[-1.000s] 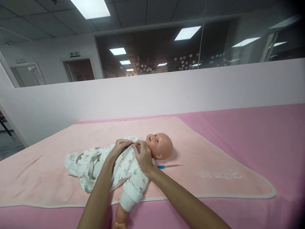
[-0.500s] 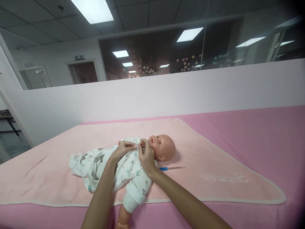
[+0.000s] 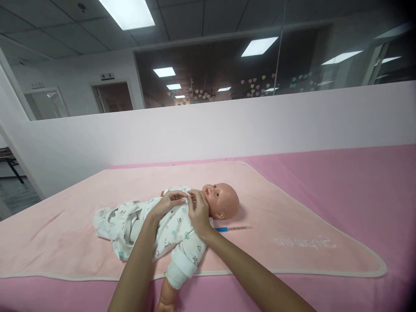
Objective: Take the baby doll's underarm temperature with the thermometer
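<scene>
A baby doll point(image 3: 224, 201) lies on its back, head to the right, dressed in a white printed romper point(image 3: 172, 229). My left hand point(image 3: 169, 203) rests over the doll's chest, its fingertips closed on the romper's front near the neck. Right beside it, under the doll's chin, my right hand point(image 3: 199, 210) pinches the same edge of cloth. The fingertips of both hands nearly meet, and whatever fastening lies between them is too small to make out. The doll's near arm sticks out of a rolled cuff point(image 3: 182, 266) towards me.
A blue-ended thermometer point(image 3: 233, 229) lies beside the doll's shoulder. Under the doll spreads a peach blanket point(image 3: 292, 216) with pale edging, on a pink cover point(image 3: 357, 186). Behind stands a low white wall point(image 3: 227, 130) with glass above it.
Both hands stay at the neck of the romper with only slight finger movement. The view has shifted a little; the doll and thermometer lie as before.
</scene>
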Demonstrator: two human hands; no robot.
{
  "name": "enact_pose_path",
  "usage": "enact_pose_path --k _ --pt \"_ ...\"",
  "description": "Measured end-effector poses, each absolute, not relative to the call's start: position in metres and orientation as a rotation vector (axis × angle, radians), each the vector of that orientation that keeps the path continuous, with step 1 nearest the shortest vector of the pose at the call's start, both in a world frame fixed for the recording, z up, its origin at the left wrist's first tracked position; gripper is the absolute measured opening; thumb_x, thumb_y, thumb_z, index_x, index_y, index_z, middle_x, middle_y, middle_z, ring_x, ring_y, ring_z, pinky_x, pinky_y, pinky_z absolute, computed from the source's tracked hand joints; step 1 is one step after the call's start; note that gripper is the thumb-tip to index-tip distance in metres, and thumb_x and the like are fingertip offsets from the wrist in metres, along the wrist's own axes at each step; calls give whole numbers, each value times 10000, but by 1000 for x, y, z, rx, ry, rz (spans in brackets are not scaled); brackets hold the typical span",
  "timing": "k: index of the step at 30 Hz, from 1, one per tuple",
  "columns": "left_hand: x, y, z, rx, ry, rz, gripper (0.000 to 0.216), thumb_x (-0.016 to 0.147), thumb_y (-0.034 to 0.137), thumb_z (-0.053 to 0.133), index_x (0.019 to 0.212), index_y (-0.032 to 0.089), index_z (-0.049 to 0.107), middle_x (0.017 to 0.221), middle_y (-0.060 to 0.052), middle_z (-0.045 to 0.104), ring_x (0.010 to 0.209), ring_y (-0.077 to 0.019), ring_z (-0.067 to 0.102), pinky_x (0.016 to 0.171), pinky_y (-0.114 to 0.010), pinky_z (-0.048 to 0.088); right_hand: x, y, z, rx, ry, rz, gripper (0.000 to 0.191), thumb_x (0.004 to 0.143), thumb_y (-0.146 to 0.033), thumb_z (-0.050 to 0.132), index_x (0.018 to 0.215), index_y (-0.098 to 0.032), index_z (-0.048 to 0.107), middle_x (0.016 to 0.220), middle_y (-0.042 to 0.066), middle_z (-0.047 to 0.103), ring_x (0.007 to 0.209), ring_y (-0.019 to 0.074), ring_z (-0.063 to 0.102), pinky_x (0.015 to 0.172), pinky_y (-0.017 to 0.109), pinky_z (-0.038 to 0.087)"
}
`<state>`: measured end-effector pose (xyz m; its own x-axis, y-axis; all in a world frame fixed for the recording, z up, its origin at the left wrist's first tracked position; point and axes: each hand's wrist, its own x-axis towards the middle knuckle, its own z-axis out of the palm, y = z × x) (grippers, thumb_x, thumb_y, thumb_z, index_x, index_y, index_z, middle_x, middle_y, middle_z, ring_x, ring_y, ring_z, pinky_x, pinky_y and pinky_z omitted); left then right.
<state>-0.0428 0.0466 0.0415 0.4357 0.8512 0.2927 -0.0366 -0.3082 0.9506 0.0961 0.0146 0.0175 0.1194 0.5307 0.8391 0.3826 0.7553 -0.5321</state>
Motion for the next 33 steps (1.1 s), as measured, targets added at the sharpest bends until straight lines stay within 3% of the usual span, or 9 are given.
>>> enact_pose_path --k 10,23,33 --pt "-44 48 41 1591 752 1046 243 617 251 710 837 148 685 814 -33 686 795 -177 601 775 -281 439 96 7 21 -754 -1509 80 166 825 -112 382 873 -200 515 861 45 551 842 164 520 757 309 443" --pt "-42 49 39 1602 772 1098 313 649 284 693 920 130 668 815 -55 685 774 -171 607 739 -269 446 95 6 23 -755 -1602 101 247 714 -53 428 904 -190 505 909 59 535 870 183 506 756 318 446" --pt "-42 50 40 1631 778 1091 269 642 264 672 867 120 643 793 -50 664 765 -157 593 717 -250 431 92 9 21 -805 -1631 177 338 678 -30 440 966 -195 506 966 61 520 891 183 501 761 317 456"
